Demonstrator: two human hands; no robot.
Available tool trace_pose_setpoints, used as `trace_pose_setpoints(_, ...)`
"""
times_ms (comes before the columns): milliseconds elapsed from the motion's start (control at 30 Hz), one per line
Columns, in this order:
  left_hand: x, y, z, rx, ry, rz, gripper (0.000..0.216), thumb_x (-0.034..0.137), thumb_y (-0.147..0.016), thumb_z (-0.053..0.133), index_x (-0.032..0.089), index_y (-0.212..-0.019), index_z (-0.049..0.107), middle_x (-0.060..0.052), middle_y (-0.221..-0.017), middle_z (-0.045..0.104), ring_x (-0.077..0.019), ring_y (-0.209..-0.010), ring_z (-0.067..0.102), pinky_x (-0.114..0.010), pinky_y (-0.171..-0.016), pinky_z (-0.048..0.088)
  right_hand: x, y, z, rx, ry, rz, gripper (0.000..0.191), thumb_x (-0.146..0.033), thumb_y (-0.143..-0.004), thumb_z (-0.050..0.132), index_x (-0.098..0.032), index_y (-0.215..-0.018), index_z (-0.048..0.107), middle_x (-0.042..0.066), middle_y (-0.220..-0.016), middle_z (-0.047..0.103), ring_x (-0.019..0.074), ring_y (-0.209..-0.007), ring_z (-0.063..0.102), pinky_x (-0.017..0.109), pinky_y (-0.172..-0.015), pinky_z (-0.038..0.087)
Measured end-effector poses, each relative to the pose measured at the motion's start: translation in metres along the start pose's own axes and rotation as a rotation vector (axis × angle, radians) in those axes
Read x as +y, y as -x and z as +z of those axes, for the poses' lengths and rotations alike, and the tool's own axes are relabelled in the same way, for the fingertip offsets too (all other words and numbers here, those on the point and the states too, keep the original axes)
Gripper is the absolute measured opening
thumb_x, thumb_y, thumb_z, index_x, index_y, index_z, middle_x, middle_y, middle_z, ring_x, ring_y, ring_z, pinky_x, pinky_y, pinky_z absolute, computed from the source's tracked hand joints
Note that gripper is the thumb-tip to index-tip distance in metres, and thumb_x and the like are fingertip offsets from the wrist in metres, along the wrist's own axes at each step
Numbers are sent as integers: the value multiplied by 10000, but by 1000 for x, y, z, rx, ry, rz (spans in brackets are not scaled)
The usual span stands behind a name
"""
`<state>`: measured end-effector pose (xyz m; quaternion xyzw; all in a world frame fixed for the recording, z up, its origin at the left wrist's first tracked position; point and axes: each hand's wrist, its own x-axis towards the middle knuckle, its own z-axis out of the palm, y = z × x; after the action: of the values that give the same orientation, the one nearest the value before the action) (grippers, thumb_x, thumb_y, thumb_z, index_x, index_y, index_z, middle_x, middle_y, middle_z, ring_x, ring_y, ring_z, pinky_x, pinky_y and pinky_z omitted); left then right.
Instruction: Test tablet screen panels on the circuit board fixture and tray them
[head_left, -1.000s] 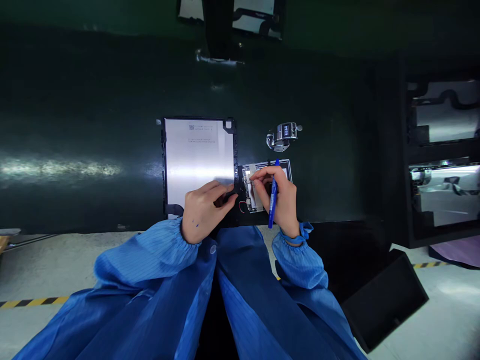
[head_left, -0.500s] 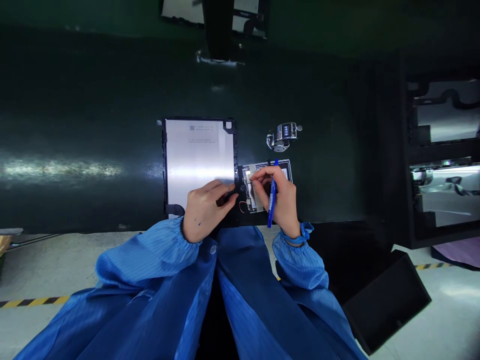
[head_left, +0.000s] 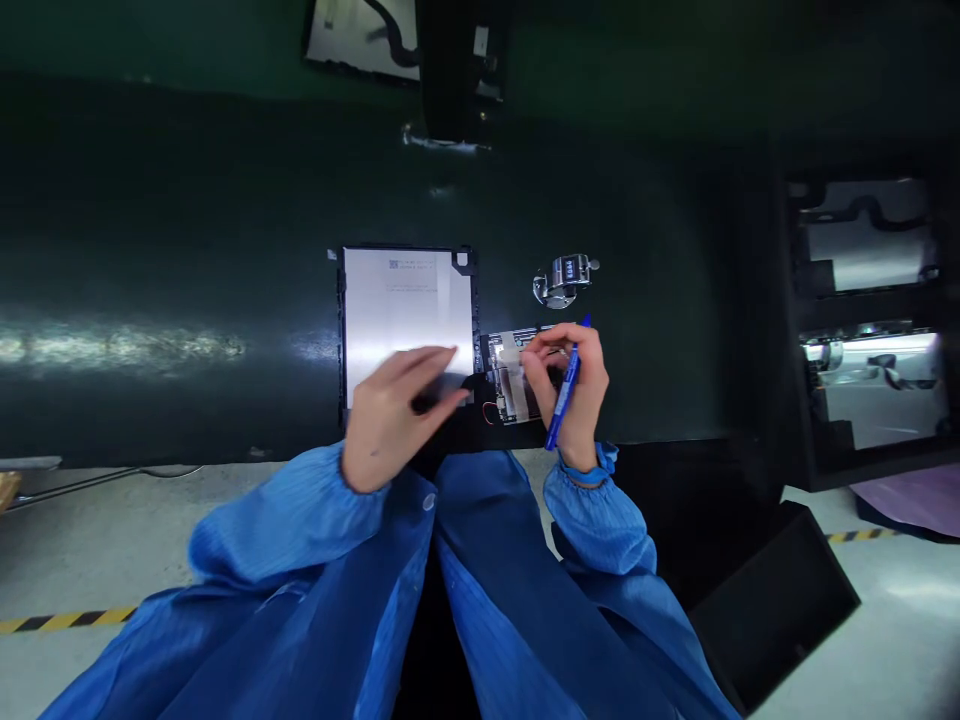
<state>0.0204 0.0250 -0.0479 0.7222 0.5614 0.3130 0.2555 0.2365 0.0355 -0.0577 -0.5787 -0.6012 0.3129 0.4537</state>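
Observation:
A black-framed panel with a silvery metal back (head_left: 409, 315) lies on the dark green table (head_left: 187, 250). A small circuit board with tape strips (head_left: 514, 375) sits at its right edge. My left hand (head_left: 397, 410) hovers over the panel's lower right corner, blurred by motion, fingers stretched out. My right hand (head_left: 574, 385) is curled round a blue pen (head_left: 566, 385) and its fingertips touch the top of the circuit board.
A metal hand tally counter (head_left: 564, 278) stands just beyond the board. Dark shelving with trays of parts (head_left: 862, 320) is at the right. A black bin (head_left: 772, 600) sits on the floor by my right leg, near yellow-black floor tape (head_left: 60, 622).
My left hand has lifted off the panel's edge and opened, moving left. My right hand has shifted slightly right with the pen tilted. The view has turned a little.

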Motion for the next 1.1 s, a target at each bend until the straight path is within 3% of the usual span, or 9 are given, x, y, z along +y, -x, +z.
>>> trace_pose_setpoints(100,-23,19,-46,54,171,-209,548,332,-835,769,317,-1360,614,-28,-1478,563,-307,-1370,514,-491,-1194,389,-7,-1,-13,-346,155,-167,589,-464,-794,799,-301,-1298,543,64,-1277,663,291,-1171,627,504,-1017,504)
trace_pose_setpoints(200,-43,38,-83,-6,529,-555,586,365,-839,757,318,-1396,582,-46,-1457,586,-325,-1359,530,-540,-1185,397,-9,-4,-17,-645,323,-258,1098,-574,-695,842,-308,-1571,235,108,-1599,400,391,-1499,316,669,-1230,207)
trace_pose_setpoints(400,-45,28,-96,-95,734,-838,297,385,-917,605,279,-1159,739,-81,-1313,690,-328,-1281,603,-498,-1034,565,0,-7,-8,-722,418,-256,1253,-655,-676,811,-276,-1616,75,133,-1636,324,376,-1541,221,668,-1258,101)
trace_pose_setpoints(567,-7,-4,-92,-128,910,-678,413,416,-1000,412,261,-1015,794,-74,-1178,745,-263,-1062,704,-419,-884,631,-12,-15,-21,-699,204,-162,1219,-657,-652,828,-282,-1605,168,138,-1624,350,381,-1534,235,662,-1248,173)
trace_pose_setpoints(633,15,-11,-90,-181,980,-472,408,488,-991,454,284,-1145,772,-65,-1155,744,-243,-1034,699,-384,-902,616,-26,-18,-30,-538,-24,-109,1028,-713,-767,697,-303,-1586,230,130,-1581,429,360,-1481,374,621,-1196,343)
trace_pose_setpoints(700,31,-14,-84,-382,963,-273,441,547,-966,514,303,-1273,715,-72,-1216,715,-257,-1062,686,-387,-962,584,-42,-18,-39,-343,-196,-48,835,-748,-869,522,-334,-1559,297,110,-1528,506,331,-1388,517,554,-1078,510)
trace_pose_setpoints(800,27,-10,-67,-581,864,-160,400,467,-981,537,291,-1306,692,-86,-1351,646,-294,-1191,635,-411,-1055,517,-61,-14,-48,-125,-173,25,697,-669,-907,556,-337,-1505,419,68,-1517,523,310,-1349,560,473,-1031,565)
trace_pose_setpoints(967,-18,-4,-20,-14,998,-401,374,418,-970,570,222,-1263,695,-85,-1379,638,-268,-1364,516,-406,-1178,387,-62,-14,-36,4,-111,69,665,-417,-907,684,-259,-1506,442,52,-1446,596,289,-1312,594,474,-1156,469)
trace_pose_setpoints(1100,-22,-13,-5,142,1356,-655,539,571,-986,448,141,-1183,706,-123,-1293,693,-311,-1349,536,-473,-1165,405,-58,-21,1,-26,-211,42,601,-352,-928,623,-284,-1499,446,1,-1437,602,259,-1310,596,474,-1181,450)
